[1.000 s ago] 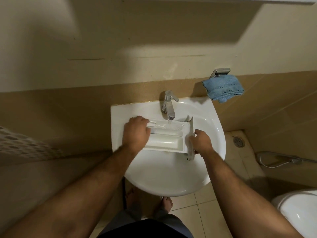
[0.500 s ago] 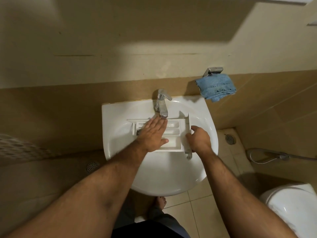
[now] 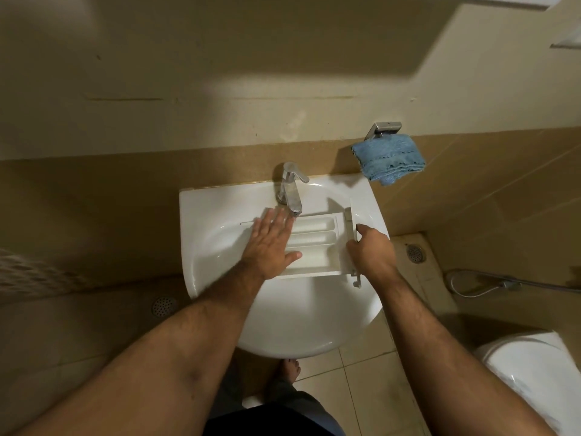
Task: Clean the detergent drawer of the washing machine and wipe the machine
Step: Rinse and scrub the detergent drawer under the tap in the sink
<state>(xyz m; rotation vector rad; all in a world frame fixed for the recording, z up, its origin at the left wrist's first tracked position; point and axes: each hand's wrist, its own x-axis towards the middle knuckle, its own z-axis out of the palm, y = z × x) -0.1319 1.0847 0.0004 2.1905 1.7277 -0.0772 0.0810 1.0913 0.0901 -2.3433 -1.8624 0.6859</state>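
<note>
The white plastic detergent drawer (image 3: 316, 243) lies across the bowl of the white ceramic washbasin (image 3: 213, 215), just below the chrome single-lever tap (image 3: 290, 190), much as it lay half a second ago, though it sits a little further to the right under the spout. The left hand (image 3: 270, 245), which a second ago was curled over the drawer's left end, now lies flat on it with fingers straight and spread, the fingertips reaching beneath the tap and the thumb stretched across the front compartment. The right hand (image 3: 371, 248) keeps its grip on the drawer's grey front panel (image 3: 349, 234), fingers curled round its edge as before. Three long compartments show in the drawer, side by side; whether they hold water or residue cannot be told. One blue terry cloth (image 3: 390, 158) hangs from one metal wall holder (image 3: 383, 129) to the right of the basin. Two round floor drains are visible, one left (image 3: 163, 306) and one right (image 3: 415, 253), with one white toilet (image 3: 534, 372) at the lower right and one chrome hose (image 3: 478, 286) near it.
</note>
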